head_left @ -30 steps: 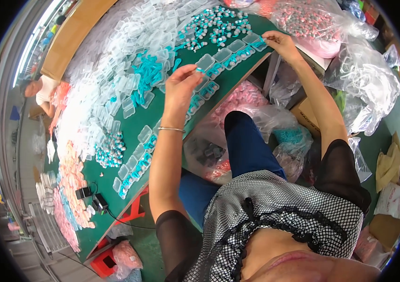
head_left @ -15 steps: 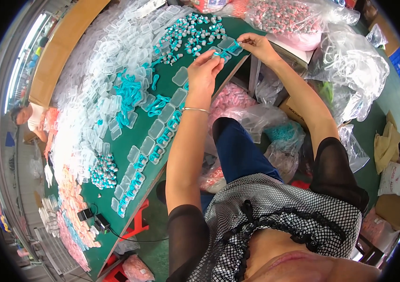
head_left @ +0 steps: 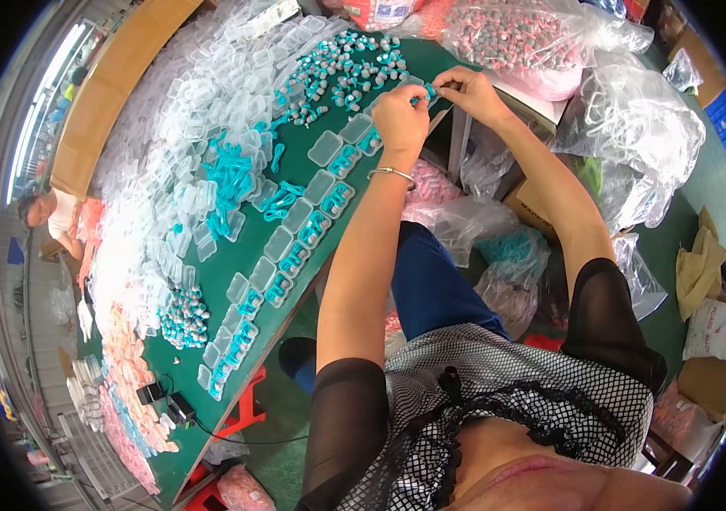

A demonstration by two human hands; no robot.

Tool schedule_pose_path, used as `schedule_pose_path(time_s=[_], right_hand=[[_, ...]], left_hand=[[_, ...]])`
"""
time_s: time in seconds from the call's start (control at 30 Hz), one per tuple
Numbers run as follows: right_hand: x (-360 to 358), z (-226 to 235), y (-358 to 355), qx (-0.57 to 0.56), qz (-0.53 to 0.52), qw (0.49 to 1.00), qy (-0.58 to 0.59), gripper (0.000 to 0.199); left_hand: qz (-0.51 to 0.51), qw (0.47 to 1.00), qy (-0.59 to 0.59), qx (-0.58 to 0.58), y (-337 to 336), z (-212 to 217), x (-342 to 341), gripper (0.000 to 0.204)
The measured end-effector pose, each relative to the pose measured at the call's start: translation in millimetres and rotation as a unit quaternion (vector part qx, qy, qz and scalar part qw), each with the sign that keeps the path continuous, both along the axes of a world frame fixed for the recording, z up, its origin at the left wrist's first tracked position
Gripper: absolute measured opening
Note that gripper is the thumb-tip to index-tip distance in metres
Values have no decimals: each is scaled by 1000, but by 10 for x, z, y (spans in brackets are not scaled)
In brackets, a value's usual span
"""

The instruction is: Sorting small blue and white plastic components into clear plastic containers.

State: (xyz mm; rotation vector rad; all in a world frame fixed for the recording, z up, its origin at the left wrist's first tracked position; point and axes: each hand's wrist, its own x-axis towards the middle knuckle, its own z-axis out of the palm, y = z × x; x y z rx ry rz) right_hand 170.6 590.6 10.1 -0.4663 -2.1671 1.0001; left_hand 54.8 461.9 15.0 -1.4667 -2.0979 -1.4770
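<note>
At the far end of the green table, my left hand (head_left: 402, 117) and my right hand (head_left: 470, 94) are nearly together, fingertips pinched on a small teal cord (head_left: 429, 91). An open clear plastic case (head_left: 411, 81) lies just behind the fingers, partly covered by them. Running along the table edge toward me is a row of small open clear cases (head_left: 314, 228), most with teal pieces inside. A pile of grey-and-teal plugs (head_left: 353, 68) spreads left of my left hand. Bundled teal cords (head_left: 233, 179) and a few loose ones (head_left: 280, 201) lie farther left.
A large heap of empty clear cases (head_left: 184, 111) covers the table's left side. More plugs (head_left: 184, 317) and peach-coloured pieces (head_left: 127, 353) lie nearer. Bags of pink-grey plugs (head_left: 512, 38) stand at the back right. Another person (head_left: 60, 213) is at far left.
My left hand has moved right and slightly up, closing in on my right hand. The right hand has shifted a little lower. Filled cases near the far end are now uncovered.
</note>
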Motion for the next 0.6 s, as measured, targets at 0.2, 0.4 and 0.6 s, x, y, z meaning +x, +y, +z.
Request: schedule_pose_path(time_s=[0.2,0.4,0.6], right_hand=[[-3,-72,92,71,34,996,35,11],[-13,11,51,200,16,980,1,9],[-4,58,107,166,30,985,-47,9]], left_hand=[[71,987,136,-54,78,-32,67,7],[74,983,132,-102,58,-39,53,6],[75,979,147,-118,47,-22,108,8]])
